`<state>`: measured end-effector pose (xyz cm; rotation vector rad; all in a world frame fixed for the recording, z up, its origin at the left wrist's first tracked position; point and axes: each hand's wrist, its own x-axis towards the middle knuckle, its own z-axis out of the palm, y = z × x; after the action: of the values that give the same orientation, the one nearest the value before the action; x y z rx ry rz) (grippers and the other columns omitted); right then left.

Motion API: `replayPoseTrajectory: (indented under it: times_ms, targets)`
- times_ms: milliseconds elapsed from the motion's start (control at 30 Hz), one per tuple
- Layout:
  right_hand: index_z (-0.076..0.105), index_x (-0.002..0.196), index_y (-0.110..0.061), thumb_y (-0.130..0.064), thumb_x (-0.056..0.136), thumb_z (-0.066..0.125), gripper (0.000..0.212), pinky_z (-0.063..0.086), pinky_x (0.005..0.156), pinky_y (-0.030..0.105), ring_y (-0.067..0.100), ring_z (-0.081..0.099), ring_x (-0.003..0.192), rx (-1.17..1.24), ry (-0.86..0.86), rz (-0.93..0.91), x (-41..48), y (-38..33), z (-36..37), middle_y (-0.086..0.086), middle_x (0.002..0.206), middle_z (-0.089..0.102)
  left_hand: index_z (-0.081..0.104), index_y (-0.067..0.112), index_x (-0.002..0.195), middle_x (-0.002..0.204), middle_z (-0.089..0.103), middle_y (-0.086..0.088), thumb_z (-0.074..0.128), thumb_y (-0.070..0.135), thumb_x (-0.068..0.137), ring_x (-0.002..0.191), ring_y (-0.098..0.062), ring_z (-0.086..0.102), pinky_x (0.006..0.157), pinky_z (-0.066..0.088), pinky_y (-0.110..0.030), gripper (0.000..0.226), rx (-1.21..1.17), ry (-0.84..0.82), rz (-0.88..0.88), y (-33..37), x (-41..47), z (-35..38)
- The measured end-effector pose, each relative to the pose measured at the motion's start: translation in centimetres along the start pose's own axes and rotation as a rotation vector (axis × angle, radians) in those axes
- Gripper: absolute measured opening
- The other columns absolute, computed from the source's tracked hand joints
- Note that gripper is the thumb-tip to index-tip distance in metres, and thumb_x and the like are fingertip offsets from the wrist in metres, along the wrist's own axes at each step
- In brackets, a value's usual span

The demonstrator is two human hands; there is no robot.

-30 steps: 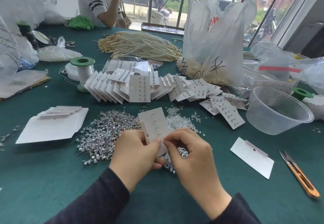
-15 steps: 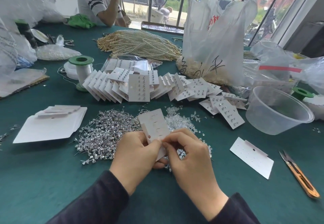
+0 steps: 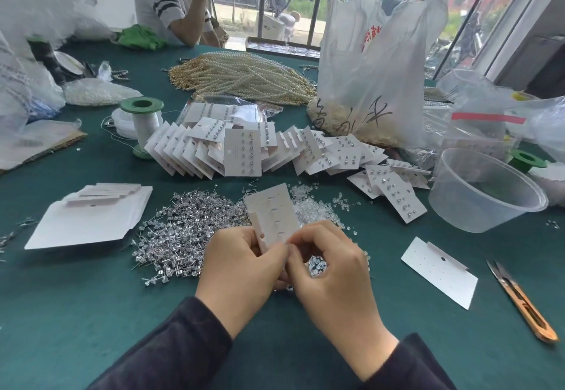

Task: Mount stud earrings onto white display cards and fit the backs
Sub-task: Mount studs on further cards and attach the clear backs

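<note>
**A:** Hand pose?

**B:** Left hand (image 3: 241, 264) is knuckles up, its fingers curled round the lower part of the card (image 3: 275, 215). The card stands tilted away, its back toward the camera. Right hand (image 3: 330, 270) meets it from the right, thumb and forefinger pinched tight at the card's near right edge. The hands touch at the fingertips. Both are held above the table (image 3: 76, 313), dark sleeves coming in from below.

**A:** What is in the right pinch?

**B:** The card's edge, at least. A back may sit there too, but the fingertips cover that spot. The card's lower third is hidden behind both hands and its front face is turned away. A row of small marks runs down its back.

**A:** Surroundings?

**B:**
- Studs (image 3: 189, 230) lie in a heap just beyond and left of the left hand.
- Clear backs (image 3: 312, 206) are heaped just beyond the right hand. The hands hide that heap's near edge.
- Filled cards (image 3: 232, 151) are fanned in a row farther beyond.
- A blank (image 3: 437, 270) lies flat to the right of the right hand, with snips (image 3: 519, 301) farther right.
- A tub (image 3: 486, 197) stands beyond the blank.
- A stack of blanks (image 3: 88, 221) sits well left of the left hand.
- A spool (image 3: 142, 123), pearls (image 3: 244, 78) and a bag (image 3: 373, 68) are far beyond.
- A second person (image 3: 171, 1) sits at the far side, cut off by the top edge.
</note>
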<state>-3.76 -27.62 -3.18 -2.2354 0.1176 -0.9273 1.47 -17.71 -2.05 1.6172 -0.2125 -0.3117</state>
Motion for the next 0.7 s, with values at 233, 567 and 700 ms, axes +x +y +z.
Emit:
replayPoseTrajectory:
  times_ms: [233, 567, 700]
  targets:
    - [0.059, 0.067, -0.011, -0.004, 0.069, 0.059, 0.008, 0.040, 0.059, 0.012, 0.006, 0.051, 0.061, 0.003, -0.045, 0.020, -0.06, -0.09, -0.02, -0.004, 0.067, 0.056, 0.067, -0.002, 0.068, 0.069, 0.070, -0.019, 0.059, 0.026, 0.054, 0.072, -0.037, 0.068, 0.060, 0.057, -0.051, 0.032, 0.138, 0.013, 0.075, -0.36, 0.04, -0.11]
    - [0.060, 0.071, -0.009, 0.000, 0.073, 0.059, 0.009, 0.043, 0.060, 0.018, 0.007, 0.051, 0.064, 0.005, -0.058, -0.054, -0.38, -0.07, -0.29, -0.003, 0.072, 0.056, 0.063, -0.003, 0.066, 0.063, 0.065, -0.021, 0.053, 0.031, 0.058, 0.060, -0.040, 0.062, 0.056, 0.053, -0.051, 0.036, 0.293, 0.004, 0.190, 0.51, -0.20, -0.48]
    - [0.060, 0.072, -0.007, 0.001, 0.074, 0.059, 0.008, 0.043, 0.062, 0.018, 0.008, 0.051, 0.067, 0.004, -0.077, -0.062, -0.57, -0.03, -0.69, -0.001, 0.074, 0.057, 0.065, -0.001, 0.067, 0.062, 0.067, -0.017, 0.056, 0.031, 0.060, 0.060, -0.039, 0.063, 0.056, 0.054, -0.049, 0.034, 0.275, -0.027, 0.217, 0.42, -0.50, -0.46]
